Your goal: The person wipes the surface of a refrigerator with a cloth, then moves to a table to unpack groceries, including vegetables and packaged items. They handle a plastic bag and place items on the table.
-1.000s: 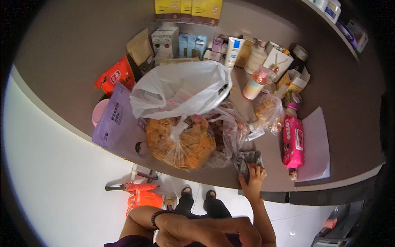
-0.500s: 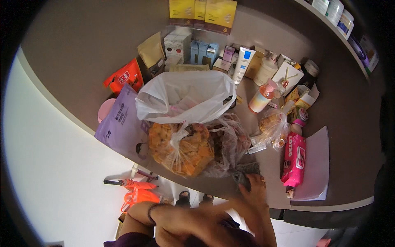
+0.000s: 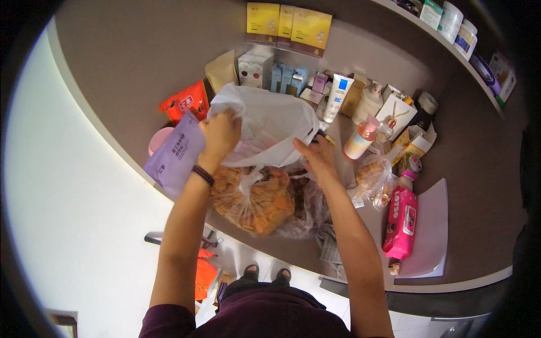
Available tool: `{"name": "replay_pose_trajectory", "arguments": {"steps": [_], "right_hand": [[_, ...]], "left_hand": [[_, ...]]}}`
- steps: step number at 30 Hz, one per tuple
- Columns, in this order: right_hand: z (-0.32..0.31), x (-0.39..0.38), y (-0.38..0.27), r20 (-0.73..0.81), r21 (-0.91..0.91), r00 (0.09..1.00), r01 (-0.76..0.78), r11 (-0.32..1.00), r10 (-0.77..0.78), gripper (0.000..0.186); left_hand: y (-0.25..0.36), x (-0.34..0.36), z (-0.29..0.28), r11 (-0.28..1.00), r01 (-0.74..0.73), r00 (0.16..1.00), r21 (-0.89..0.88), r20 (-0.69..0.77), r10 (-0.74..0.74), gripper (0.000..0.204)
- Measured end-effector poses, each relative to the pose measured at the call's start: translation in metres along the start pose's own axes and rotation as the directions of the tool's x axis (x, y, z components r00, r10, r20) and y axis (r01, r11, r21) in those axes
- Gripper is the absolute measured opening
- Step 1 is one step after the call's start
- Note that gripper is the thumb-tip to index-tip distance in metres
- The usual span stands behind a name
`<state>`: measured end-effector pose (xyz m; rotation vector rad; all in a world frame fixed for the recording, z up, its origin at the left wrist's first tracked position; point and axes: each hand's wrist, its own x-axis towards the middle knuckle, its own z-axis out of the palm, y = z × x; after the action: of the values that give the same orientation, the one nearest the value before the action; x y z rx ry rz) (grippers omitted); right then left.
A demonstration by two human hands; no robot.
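A white plastic bag (image 3: 265,110) stands with its mouth wide on the counter, some pale and pinkish contents showing inside. My left hand (image 3: 221,134), with a dark bracelet at the wrist, is closed on the bag's left rim. At the opposite side my right hand (image 3: 318,156) grips the right rim, its thumb against the plastic and its other fingers partly hidden. Just in front of the white bag lies a knotted clear bag of orange-brown pieces (image 3: 253,203). Beside it, partly behind my right forearm, is another clear bag with darker contents (image 3: 307,208).
A purple pouch (image 3: 177,152) and a red packet (image 3: 186,102) stand at the left. Boxes, a white tube (image 3: 338,98) and a pump bottle (image 3: 360,138) line the back. Pink wipes (image 3: 401,222) lie right; grey cloth (image 3: 329,245) sits by the front edge.
Both hands have moved up to the white bag and taken hold of its rim; my right hand has left the grey cloth. The bag's left side is now lifted and bunched.
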<state>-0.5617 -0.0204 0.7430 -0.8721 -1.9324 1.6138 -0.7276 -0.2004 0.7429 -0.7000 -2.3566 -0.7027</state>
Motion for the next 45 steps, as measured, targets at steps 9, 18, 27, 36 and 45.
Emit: {"name": "replay_pose_trajectory", "arguments": {"steps": [9,18,27,36,45], "right_hand": [[-0.052,0.060,-0.058,0.042,0.538,0.999,-0.001,0.843,-0.026,0.014],[-0.092,0.064,-0.083,0.135,0.651,0.990,-0.060,0.756,-0.038,0.021],[-0.055,0.004,-0.037,0.327,0.160,0.904,0.233,0.959,-0.274,0.088],[-0.052,0.020,0.016,0.157,0.525,0.983,-0.002,0.851,-0.095,0.015],[-0.066,0.045,0.032,0.369,0.673,0.923,-0.182,0.717,-0.112,0.014]], "left_hand": [[0.011,0.123,-0.135,-0.057,0.395,0.912,-0.917,0.399,-0.094,0.020],[0.043,0.151,-0.149,-0.227,0.376,0.866,-0.898,0.428,-0.258,0.014],[0.040,0.163,-0.091,-0.377,0.476,0.778,-0.795,0.580,-0.241,0.017],[0.023,0.033,-0.077,0.740,-0.090,0.923,-0.667,-0.336,-0.190,0.059],[0.041,-0.040,-0.006,0.887,0.098,0.985,-0.452,-0.082,-0.150,0.089]]}}
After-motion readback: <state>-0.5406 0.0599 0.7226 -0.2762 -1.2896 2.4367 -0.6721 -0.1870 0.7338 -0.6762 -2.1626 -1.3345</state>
